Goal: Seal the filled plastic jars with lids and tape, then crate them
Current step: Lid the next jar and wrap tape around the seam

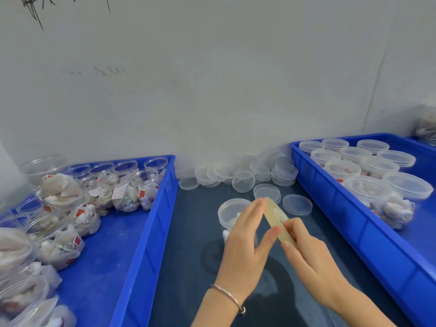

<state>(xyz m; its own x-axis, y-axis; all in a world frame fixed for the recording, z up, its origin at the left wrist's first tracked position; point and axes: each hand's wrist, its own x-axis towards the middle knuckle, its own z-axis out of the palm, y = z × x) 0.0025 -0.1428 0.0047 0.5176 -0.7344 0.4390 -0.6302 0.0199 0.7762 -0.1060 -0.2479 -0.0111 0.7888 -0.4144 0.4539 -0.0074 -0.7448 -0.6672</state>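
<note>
A yellowish roll of clear tape [276,215] is held edge-on between both hands above the dark table. My left hand [245,246] grips its near and far side with fingers and thumb. My right hand [304,251] pinches the roll's lower edge, fingertips on the tape. Just behind my left hand stands a lidded clear jar [232,212] with white tea bags inside, partly hidden by the hand. Loose clear lids [245,175] lie piled at the back of the table.
A blue crate [151,223] on the left holds several open jars filled with tea bags. A blue crate [330,190] on the right holds several lidded jars. Two single lids [297,205] lie near the jar. A grey wall stands close behind.
</note>
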